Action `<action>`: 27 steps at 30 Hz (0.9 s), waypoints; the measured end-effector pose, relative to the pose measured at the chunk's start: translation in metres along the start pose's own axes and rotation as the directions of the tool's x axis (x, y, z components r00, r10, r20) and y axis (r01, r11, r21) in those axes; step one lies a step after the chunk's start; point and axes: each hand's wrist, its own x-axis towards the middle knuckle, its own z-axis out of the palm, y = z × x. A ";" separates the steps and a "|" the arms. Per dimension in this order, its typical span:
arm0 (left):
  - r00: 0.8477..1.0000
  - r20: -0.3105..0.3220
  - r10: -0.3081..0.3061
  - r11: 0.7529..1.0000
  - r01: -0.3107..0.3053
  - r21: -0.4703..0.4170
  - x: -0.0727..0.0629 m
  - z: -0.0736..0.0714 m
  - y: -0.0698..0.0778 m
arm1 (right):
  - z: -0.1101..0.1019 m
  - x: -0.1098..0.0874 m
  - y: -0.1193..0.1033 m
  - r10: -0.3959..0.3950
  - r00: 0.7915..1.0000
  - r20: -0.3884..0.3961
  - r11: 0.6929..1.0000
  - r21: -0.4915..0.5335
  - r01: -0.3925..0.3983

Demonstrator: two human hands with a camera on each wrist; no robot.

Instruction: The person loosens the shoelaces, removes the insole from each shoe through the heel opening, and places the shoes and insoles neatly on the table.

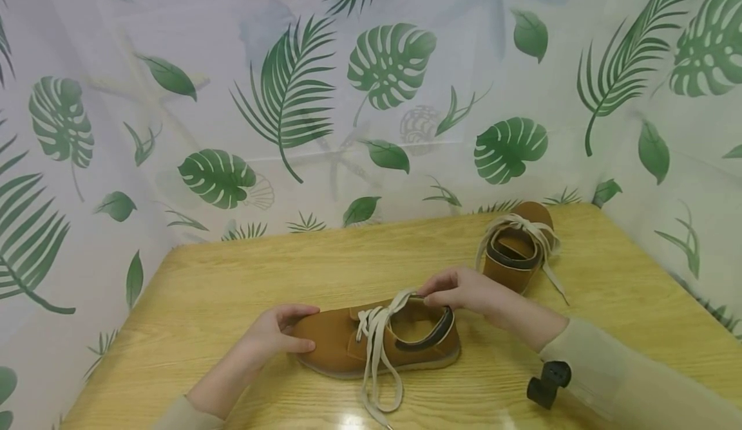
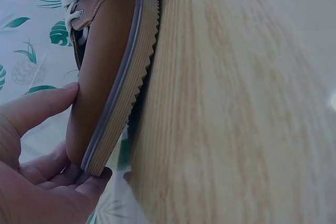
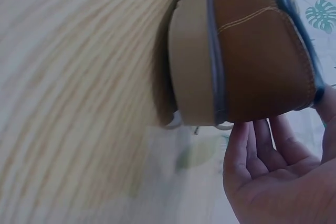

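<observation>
Loose laces (image 1: 378, 324) trailed down the near side of a brown shoe (image 1: 329, 343), which sat crosswise on the wooden table (image 1: 232, 275). The left hand (image 1: 269, 336) gripped its toe between thumb and fingers; the right hand (image 1: 466, 291) pinched the collar's far edge (a dark padded rim). Beyond stood a second shoe (image 1: 503, 274), then a leaf-print backdrop (image 1: 324, 198).

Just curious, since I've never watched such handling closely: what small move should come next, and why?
I'd probably turn the nearer shoe gently until its toe points away, matching the other shoe. Right now it lies sideways, toe to the left, with the left hand holding the toe and the right hand at the opening, so both seem placed to steer it.
</observation>
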 end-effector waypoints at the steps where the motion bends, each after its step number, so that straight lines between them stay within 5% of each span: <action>1: 1.000 0.000 -0.003 1.000 0.003 -0.003 0.000 0.000 0.000 | 0.000 0.000 -0.001 -0.007 1.000 0.001 1.000 0.001 0.007; 27: 1.000 0.022 0.002 1.000 -0.001 -0.008 -0.001 -0.001 -0.003 | 0.002 0.016 -0.024 -0.078 0.996 -0.036 0.997 -0.011 0.077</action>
